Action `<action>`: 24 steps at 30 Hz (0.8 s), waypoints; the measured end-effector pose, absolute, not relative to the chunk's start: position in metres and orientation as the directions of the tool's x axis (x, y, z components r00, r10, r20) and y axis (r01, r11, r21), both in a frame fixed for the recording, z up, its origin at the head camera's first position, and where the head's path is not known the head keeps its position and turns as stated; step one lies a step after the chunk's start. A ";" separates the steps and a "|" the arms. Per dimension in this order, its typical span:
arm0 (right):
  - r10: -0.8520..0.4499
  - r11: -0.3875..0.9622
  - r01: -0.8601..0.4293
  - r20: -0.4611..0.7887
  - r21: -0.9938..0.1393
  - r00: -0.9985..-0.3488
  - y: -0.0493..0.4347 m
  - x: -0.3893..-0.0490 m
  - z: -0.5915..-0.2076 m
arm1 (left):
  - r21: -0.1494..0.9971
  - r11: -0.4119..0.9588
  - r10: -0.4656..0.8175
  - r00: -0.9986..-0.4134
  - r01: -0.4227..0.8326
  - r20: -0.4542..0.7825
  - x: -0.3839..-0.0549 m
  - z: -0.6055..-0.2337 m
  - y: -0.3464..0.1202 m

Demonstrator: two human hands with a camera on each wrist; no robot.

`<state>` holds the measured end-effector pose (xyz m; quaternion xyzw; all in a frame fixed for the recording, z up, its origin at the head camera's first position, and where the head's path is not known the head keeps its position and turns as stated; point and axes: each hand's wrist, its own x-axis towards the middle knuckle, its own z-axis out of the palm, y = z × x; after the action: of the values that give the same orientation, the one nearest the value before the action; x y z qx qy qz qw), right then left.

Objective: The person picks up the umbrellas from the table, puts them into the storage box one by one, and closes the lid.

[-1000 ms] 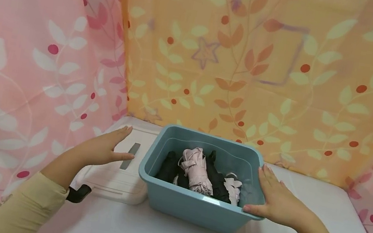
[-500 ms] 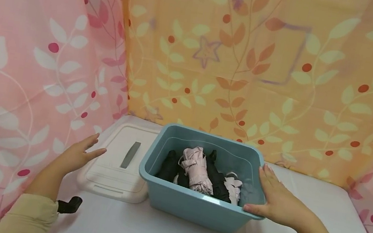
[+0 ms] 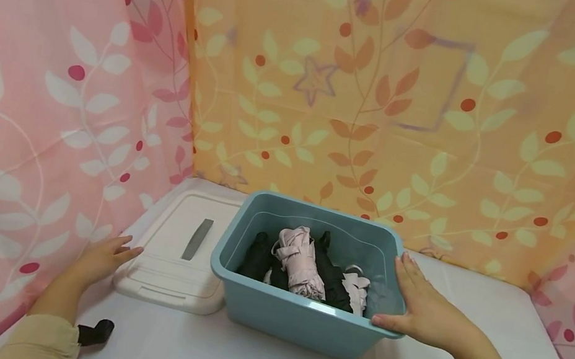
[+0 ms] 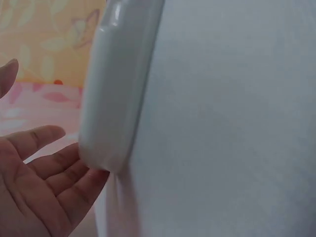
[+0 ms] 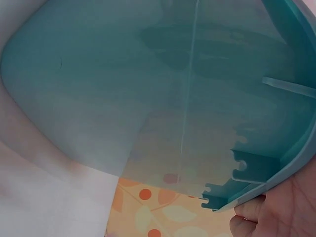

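A blue plastic storage box [image 3: 293,325] stands on the white-covered table. Inside lie a pale pink rolled bundle [image 3: 300,263], like a folded umbrella, several black ones such as this black bundle [image 3: 329,274], and a smaller pale bundle [image 3: 357,288]. My right hand [image 3: 428,305] rests on the box's right rim, its thumb on the near edge and fingers stretched along the side. Left of the box, a white lid [image 3: 164,248] with a grey handle [image 3: 197,239] lies flat. At the lid's left edge is my left hand [image 3: 102,260], fingers extended, fingertips right at the lid's rim [image 4: 111,98].
A pink leaf-patterned curtain [image 3: 51,104] hangs at the left and an orange one [image 3: 363,91] behind the box. White tablecloth [image 3: 170,349] spreads in front of the box and to its right. Black camera mounts [image 3: 96,332] sit on both wrists.
My left hand has moved from above the lid leftward and down to the lid's left edge. The right hand stays on the box rim, and the box has not moved.
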<state>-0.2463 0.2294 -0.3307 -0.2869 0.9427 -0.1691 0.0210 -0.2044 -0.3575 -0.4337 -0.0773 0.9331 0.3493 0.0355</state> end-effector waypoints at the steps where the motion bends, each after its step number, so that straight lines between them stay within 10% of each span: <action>1: -0.548 0.777 -0.533 0.058 -0.334 -0.835 0.229 -0.246 -0.331 | 0.659 0.731 -0.121 -0.984 -0.177 -0.129 -0.203 -0.435 -0.358; 24: -0.539 0.762 -0.510 0.044 -0.399 -0.841 0.230 -0.247 -0.333 | 0.863 0.458 -0.085 -0.977 -0.211 -0.194 -0.208 -0.439 -0.348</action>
<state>-0.2470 0.2296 -0.3327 -0.2796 0.9380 -0.2017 0.0366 -0.2081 -0.3484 -0.4394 -0.0869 0.8516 0.5133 0.0616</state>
